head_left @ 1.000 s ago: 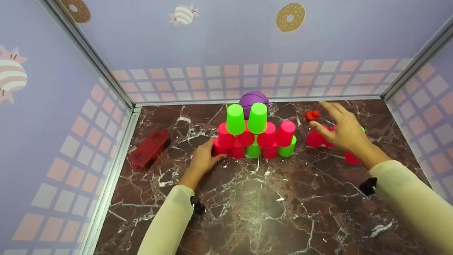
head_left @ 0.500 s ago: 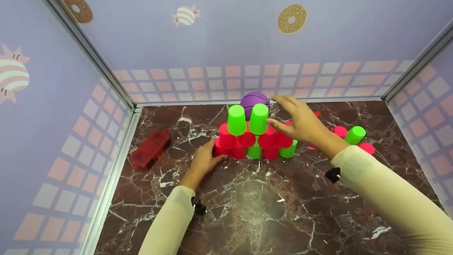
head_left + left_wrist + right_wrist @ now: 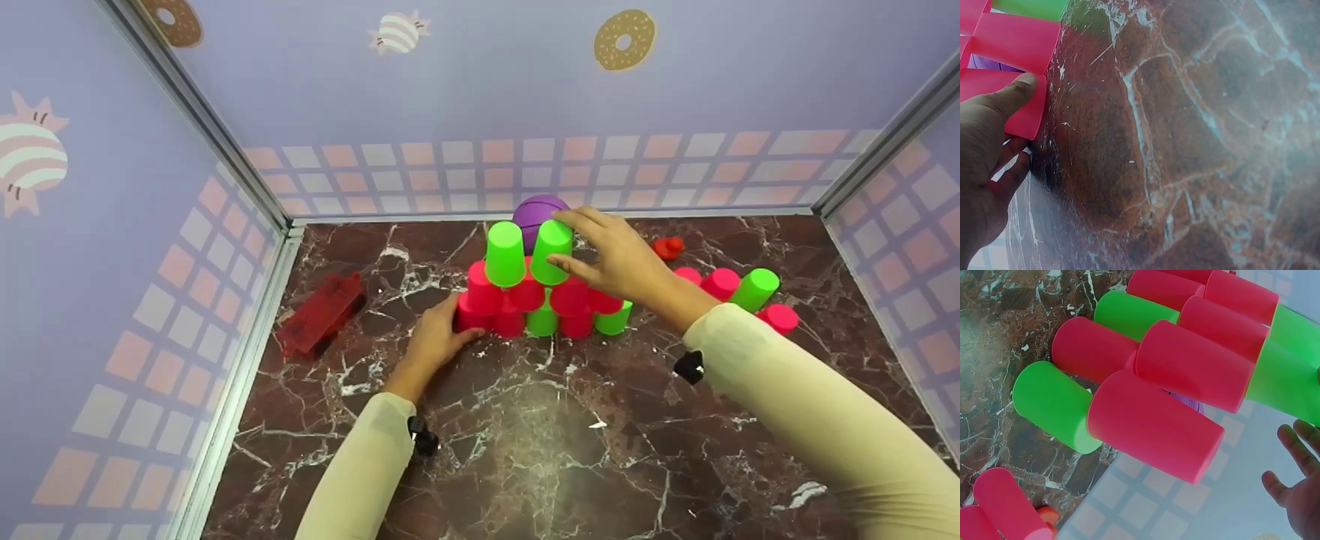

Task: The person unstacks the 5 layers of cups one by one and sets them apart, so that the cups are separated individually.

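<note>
Plastic cups stand mouth-down in a stacked wall of tiers, pink and green below, two green on top. My left hand (image 3: 433,341) holds the pink cup (image 3: 1022,109) at the bottom left end, thumb on its near side and fingers behind it. At the top right, my right hand (image 3: 619,259) has its thumb and fingers around the right green cup (image 3: 553,251), which still sits on the pink tier. Beside it stands the other green cup (image 3: 505,253), untouched. In the right wrist view, several fingers of that hand extend past the cup. The right arm's hand partly covers the rightmost pink cup (image 3: 1154,424).
Several loose pink cups (image 3: 721,283) and a green cup (image 3: 756,289) stand to the right. A small red object (image 3: 667,248) lies behind them. A purple ball (image 3: 536,214) sits behind the wall of cups. At left is a red translucent block-like object (image 3: 321,315). Panels enclose the marbled tabletop (image 3: 525,450).
My right hand has moved left from above the loose cups to the right top green cup and closed around it. My left hand stays on the bottom left pink cup.
</note>
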Demonstrator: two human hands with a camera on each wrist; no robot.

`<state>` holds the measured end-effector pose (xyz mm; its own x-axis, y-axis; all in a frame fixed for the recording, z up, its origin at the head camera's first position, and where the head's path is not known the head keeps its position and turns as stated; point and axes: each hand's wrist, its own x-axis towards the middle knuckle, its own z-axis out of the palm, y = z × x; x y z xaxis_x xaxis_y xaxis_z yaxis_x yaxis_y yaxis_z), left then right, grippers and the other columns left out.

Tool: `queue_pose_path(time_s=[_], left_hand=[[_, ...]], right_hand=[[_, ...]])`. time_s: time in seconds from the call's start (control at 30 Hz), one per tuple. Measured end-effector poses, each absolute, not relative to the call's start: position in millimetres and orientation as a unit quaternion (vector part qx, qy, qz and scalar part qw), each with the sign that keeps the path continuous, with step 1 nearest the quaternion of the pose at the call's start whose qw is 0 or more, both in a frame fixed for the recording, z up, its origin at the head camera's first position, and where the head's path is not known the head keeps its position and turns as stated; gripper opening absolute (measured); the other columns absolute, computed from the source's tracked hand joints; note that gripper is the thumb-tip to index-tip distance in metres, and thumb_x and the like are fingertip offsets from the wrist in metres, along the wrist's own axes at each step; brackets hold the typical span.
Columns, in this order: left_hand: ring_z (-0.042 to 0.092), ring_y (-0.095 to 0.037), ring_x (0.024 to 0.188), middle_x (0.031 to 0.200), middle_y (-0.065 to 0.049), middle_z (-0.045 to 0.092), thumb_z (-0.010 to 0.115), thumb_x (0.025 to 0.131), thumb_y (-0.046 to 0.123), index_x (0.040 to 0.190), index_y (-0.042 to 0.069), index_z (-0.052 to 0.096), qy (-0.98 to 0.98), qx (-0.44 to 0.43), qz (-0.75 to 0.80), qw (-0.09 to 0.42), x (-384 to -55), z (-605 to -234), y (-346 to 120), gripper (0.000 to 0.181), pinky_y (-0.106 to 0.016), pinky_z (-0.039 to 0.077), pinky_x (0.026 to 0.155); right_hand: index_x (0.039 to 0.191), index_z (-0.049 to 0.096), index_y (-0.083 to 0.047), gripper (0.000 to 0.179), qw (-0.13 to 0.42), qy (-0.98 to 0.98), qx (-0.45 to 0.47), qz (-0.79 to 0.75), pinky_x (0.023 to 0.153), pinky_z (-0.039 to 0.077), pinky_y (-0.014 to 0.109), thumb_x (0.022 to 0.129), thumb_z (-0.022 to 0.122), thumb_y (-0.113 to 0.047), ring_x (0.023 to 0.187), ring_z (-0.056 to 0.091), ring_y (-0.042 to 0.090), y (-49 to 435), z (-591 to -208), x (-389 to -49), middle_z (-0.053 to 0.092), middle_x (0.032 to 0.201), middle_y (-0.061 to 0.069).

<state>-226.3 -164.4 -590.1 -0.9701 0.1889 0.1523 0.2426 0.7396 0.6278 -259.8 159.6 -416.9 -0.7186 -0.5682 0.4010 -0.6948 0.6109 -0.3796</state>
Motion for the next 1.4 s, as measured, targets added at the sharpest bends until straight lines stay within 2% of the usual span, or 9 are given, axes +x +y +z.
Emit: queue_pose_path(time_s=[0.23,0.47,0.6,0.67,0.77,0.87,1.03,1.17,1.4], left_hand=[[0.077,-0.038,0.12,0.128,-0.016,0.079,0.093,0.09,0.031,0.141,0.011,0.065,-0.93,-0.121,-0.344,0.039,-227.5,-590.1,-163.3,0.061,-0.056,0.059,0.106],[0.077,-0.037,0.119,0.128,-0.015,0.08,0.093,0.09,0.031,0.142,0.013,0.066,-0.933,-0.113,-0.34,0.038,-228.9,-590.4,-164.8,0.062,-0.055,0.059,0.106],[0.077,-0.038,0.118,0.127,-0.015,0.08,0.093,0.089,0.033,0.142,0.013,0.066,-0.935,-0.112,-0.333,0.041,-228.9,-591.0,-165.7,0.062,-0.056,0.06,0.104],[0.077,-0.038,0.118,0.127,-0.015,0.08,0.093,0.089,0.034,0.141,0.013,0.066,-0.936,-0.113,-0.33,0.043,-228.6,-591.8,-166.0,0.062,-0.056,0.06,0.104],[0.078,-0.038,0.118,0.127,-0.015,0.08,0.093,0.089,0.035,0.142,0.013,0.066,-0.937,-0.112,-0.327,0.043,-227.7,-591.9,-166.1,0.063,-0.056,0.06,0.103],[0.078,-0.038,0.118,0.127,-0.015,0.08,0.094,0.089,0.035,0.142,0.013,0.066,-0.938,-0.109,-0.326,0.044,-226.8,-591.6,-165.7,0.064,-0.056,0.06,0.103],[0.078,-0.037,0.117,0.127,-0.015,0.081,0.094,0.088,0.035,0.142,0.013,0.066,-0.938,-0.105,-0.328,0.041,-227.1,-592.2,-164.8,0.064,-0.056,0.06,0.102],[0.078,-0.038,0.117,0.127,-0.015,0.08,0.094,0.088,0.035,0.142,0.014,0.066,-0.937,-0.107,-0.329,0.04,-227.9,-592.2,-164.8,0.064,-0.057,0.06,0.102],[0.078,-0.039,0.117,0.127,-0.017,0.08,0.094,0.088,0.036,0.142,0.013,0.066,-0.937,-0.105,-0.331,0.036,-228.9,-591.6,-165.1,0.065,-0.057,0.06,0.103]], right_hand=[[0.155,0.06,-0.004,0.063,0.129,-0.885,0.351,0.279,0.097,0.062,0.054,0.102,0.083,-0.029,0.104,0.073,0.038,164.9,-409.3,-258.2,0.073,0.128,0.018],[0.156,0.058,-0.003,0.063,0.128,-0.898,0.304,0.291,0.112,0.057,0.06,0.102,0.082,-0.027,0.126,0.071,0.042,194.5,-398.2,-256.5,0.069,0.144,0.02],[0.155,0.058,-0.003,0.061,0.139,-0.902,0.286,0.293,0.102,0.063,0.054,0.103,0.081,-0.023,0.12,0.074,0.039,220.0,-396.8,-254.7,0.07,0.143,0.019],[0.154,0.06,-0.003,0.059,0.148,-0.904,0.276,0.289,0.094,0.065,0.043,0.102,0.081,-0.022,0.111,0.077,0.036,233.5,-397.8,-252.9,0.071,0.14,0.018],[0.152,0.061,-0.003,0.059,0.163,-0.912,0.256,0.275,0.085,0.064,0.038,0.101,0.083,-0.02,0.102,0.076,0.033,253.9,-402.5,-249.9,0.073,0.134,0.017],[0.15,0.062,0.0,0.058,0.17,-0.917,0.238,0.273,0.089,0.064,0.047,0.099,0.085,-0.017,0.103,0.075,0.039,274.2,-410.1,-245.9,0.074,0.13,0.021],[0.148,0.062,0.003,0.06,0.178,-0.921,0.211,0.273,0.103,0.057,0.067,0.095,0.087,-0.011,0.117,0.072,0.047,309.3,-431.4,-237.5,0.072,0.133,0.026],[0.146,0.063,0.005,0.06,0.184,-0.925,0.191,0.271,0.1,0.057,0.067,0.093,0.089,-0.009,0.113,0.072,0.049,334.4,-451.4,-230.0,0.073,0.128,0.026],[0.145,0.064,0.004,0.059,0.18,-0.939,0.161,0.245,0.082,0.053,0.049,0.094,0.089,-0.013,0.1,0.072,0.044,364.5,-478.9,-215.4,0.073,0.12,0.025]])
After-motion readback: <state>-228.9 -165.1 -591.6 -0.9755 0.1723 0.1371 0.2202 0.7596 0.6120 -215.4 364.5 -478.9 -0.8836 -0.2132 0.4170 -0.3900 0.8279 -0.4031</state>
